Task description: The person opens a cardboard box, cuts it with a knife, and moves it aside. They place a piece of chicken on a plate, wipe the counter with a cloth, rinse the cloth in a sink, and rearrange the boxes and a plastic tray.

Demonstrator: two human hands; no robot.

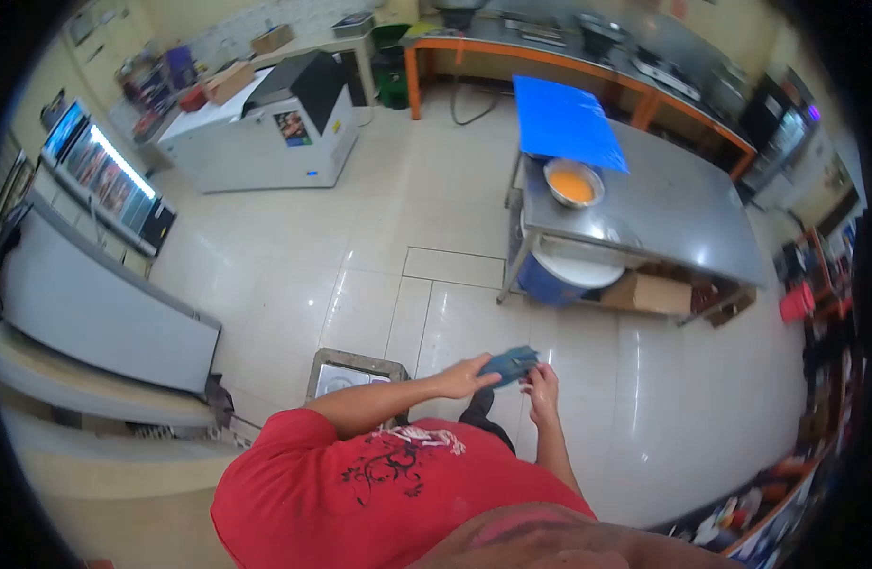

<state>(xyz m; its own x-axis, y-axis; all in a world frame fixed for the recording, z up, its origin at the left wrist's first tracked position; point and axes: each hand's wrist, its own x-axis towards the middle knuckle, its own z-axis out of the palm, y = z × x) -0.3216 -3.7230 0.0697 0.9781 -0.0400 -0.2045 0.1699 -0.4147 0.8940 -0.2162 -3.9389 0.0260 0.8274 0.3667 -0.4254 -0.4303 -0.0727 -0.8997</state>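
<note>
In front of my chest I hold a small dark teal item point(512, 365), which looks like a folded cloth or packet; its exact kind is not clear. My left hand point(466, 376) is closed around its left end. The fingers of my right hand point(541, 387) pinch its right edge. Both arms are bent, and the item is held above the tiled floor, apart from the tables.
Ahead on the right stands a steel table point(682, 213) with a blue sheet point(569, 123) and a bowl of orange liquid point(573, 184). Below it are a blue tub point(550, 284) and a cardboard box point(647, 293). A chest freezer point(227, 142) stands back left. A floor drain point(322, 365) lies near my feet.
</note>
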